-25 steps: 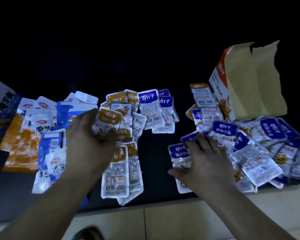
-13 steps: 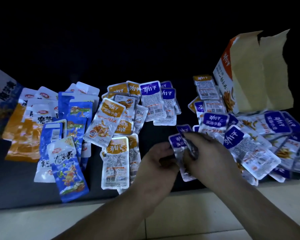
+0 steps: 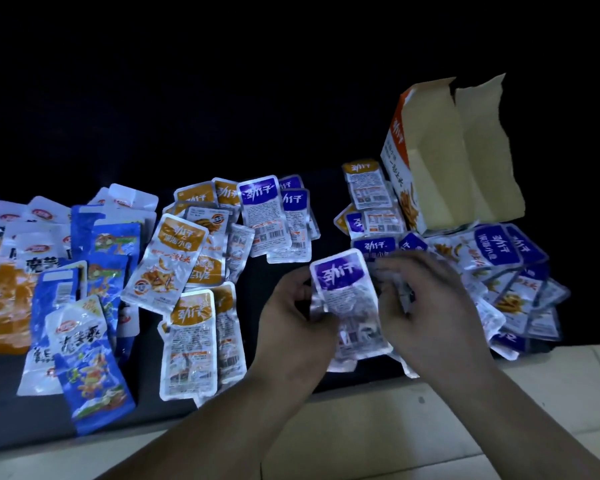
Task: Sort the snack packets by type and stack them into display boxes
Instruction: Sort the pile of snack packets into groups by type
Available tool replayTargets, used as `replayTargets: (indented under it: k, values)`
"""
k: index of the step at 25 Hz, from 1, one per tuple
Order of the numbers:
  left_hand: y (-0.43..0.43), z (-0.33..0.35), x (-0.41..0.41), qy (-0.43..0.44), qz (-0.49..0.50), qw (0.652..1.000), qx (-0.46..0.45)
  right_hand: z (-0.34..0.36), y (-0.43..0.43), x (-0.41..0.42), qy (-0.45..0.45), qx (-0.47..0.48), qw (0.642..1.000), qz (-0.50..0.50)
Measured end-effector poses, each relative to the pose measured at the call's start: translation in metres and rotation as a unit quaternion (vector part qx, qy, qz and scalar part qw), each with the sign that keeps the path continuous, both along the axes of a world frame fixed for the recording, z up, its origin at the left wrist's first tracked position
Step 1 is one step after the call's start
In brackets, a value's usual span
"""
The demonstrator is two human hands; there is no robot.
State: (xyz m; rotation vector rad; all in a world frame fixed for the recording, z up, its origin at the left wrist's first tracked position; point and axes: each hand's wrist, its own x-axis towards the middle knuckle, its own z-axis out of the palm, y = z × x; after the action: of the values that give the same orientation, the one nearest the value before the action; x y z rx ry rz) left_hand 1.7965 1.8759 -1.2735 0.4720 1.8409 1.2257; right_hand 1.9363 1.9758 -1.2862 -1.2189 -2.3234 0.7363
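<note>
Head view puts your two hands at the centre of the frame, low over the near edge of the dark mat (image 3: 267, 282). Your left hand (image 3: 291, 320) curls its fingers round the left edge of a purple-labelled packet (image 3: 347, 299), held face up with its label at the top. Your right hand (image 3: 426, 306) grips the same packet from the right, fingers bent over its edge; silvery corners of further packets show beneath it, though how many you hold cannot be told.

To the right of your hands lies a loose heap of purple packets (image 3: 499, 268). Behind it, at the upper right, the open display box (image 3: 440, 161) stands tilted with its torn flaps up. Left of centre lie the orange-labelled packets (image 3: 187, 327), some overlapping. Further left sit the blue packets (image 3: 87, 358), and orange bags (image 3: 0, 306) at the left edge. Pale floor tiles (image 3: 361, 427) run along the bottom.
</note>
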Motion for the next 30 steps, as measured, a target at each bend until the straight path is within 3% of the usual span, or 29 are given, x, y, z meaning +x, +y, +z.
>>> replayTargets:
  k: [2,4,7,12,16,18,20,22,26,30]
  values:
    - [-0.007,-0.001,-0.012,0.023,0.023,0.999,0.002,-0.008,0.013,-0.007,-0.114,0.086,0.99,-0.018]
    - [-0.013,0.004,-0.028,0.053,0.044,0.997,0.018,-0.015,0.017,-0.016,-0.216,0.085,0.973,-0.017]
    - [-0.011,0.008,-0.053,0.067,0.07,0.994,0.044,-0.023,0.014,-0.022,-0.261,0.111,0.959,-0.015]
    - [0.0,-0.007,-0.078,0.1,-0.03,0.994,0.031,-0.016,0.013,-0.03,-0.182,0.11,0.977,-0.013]
    - [-0.021,-0.015,-0.078,0.179,-0.107,0.978,-0.002,0.009,0.006,-0.039,0.021,-0.052,0.998,-0.038]
    - [-0.03,-0.02,-0.078,0.196,-0.105,0.975,-0.016,0.024,0.0,-0.049,0.102,-0.074,0.991,-0.047]
    - [-0.032,-0.022,-0.078,0.171,-0.086,0.981,-0.001,0.028,-0.006,-0.063,0.169,-0.183,0.967,-0.052]
    - [-0.033,-0.018,-0.075,0.136,-0.035,0.99,0.014,0.019,-0.015,-0.072,0.139,-0.253,0.956,-0.045]
    - [-0.048,-0.015,-0.068,0.131,-0.035,0.991,0.006,-0.003,-0.038,-0.071,0.008,-0.19,0.981,-0.025]
    - [-0.053,-0.016,-0.058,0.142,-0.085,0.986,0.015,0.001,-0.05,-0.072,0.024,-0.277,0.96,-0.032]
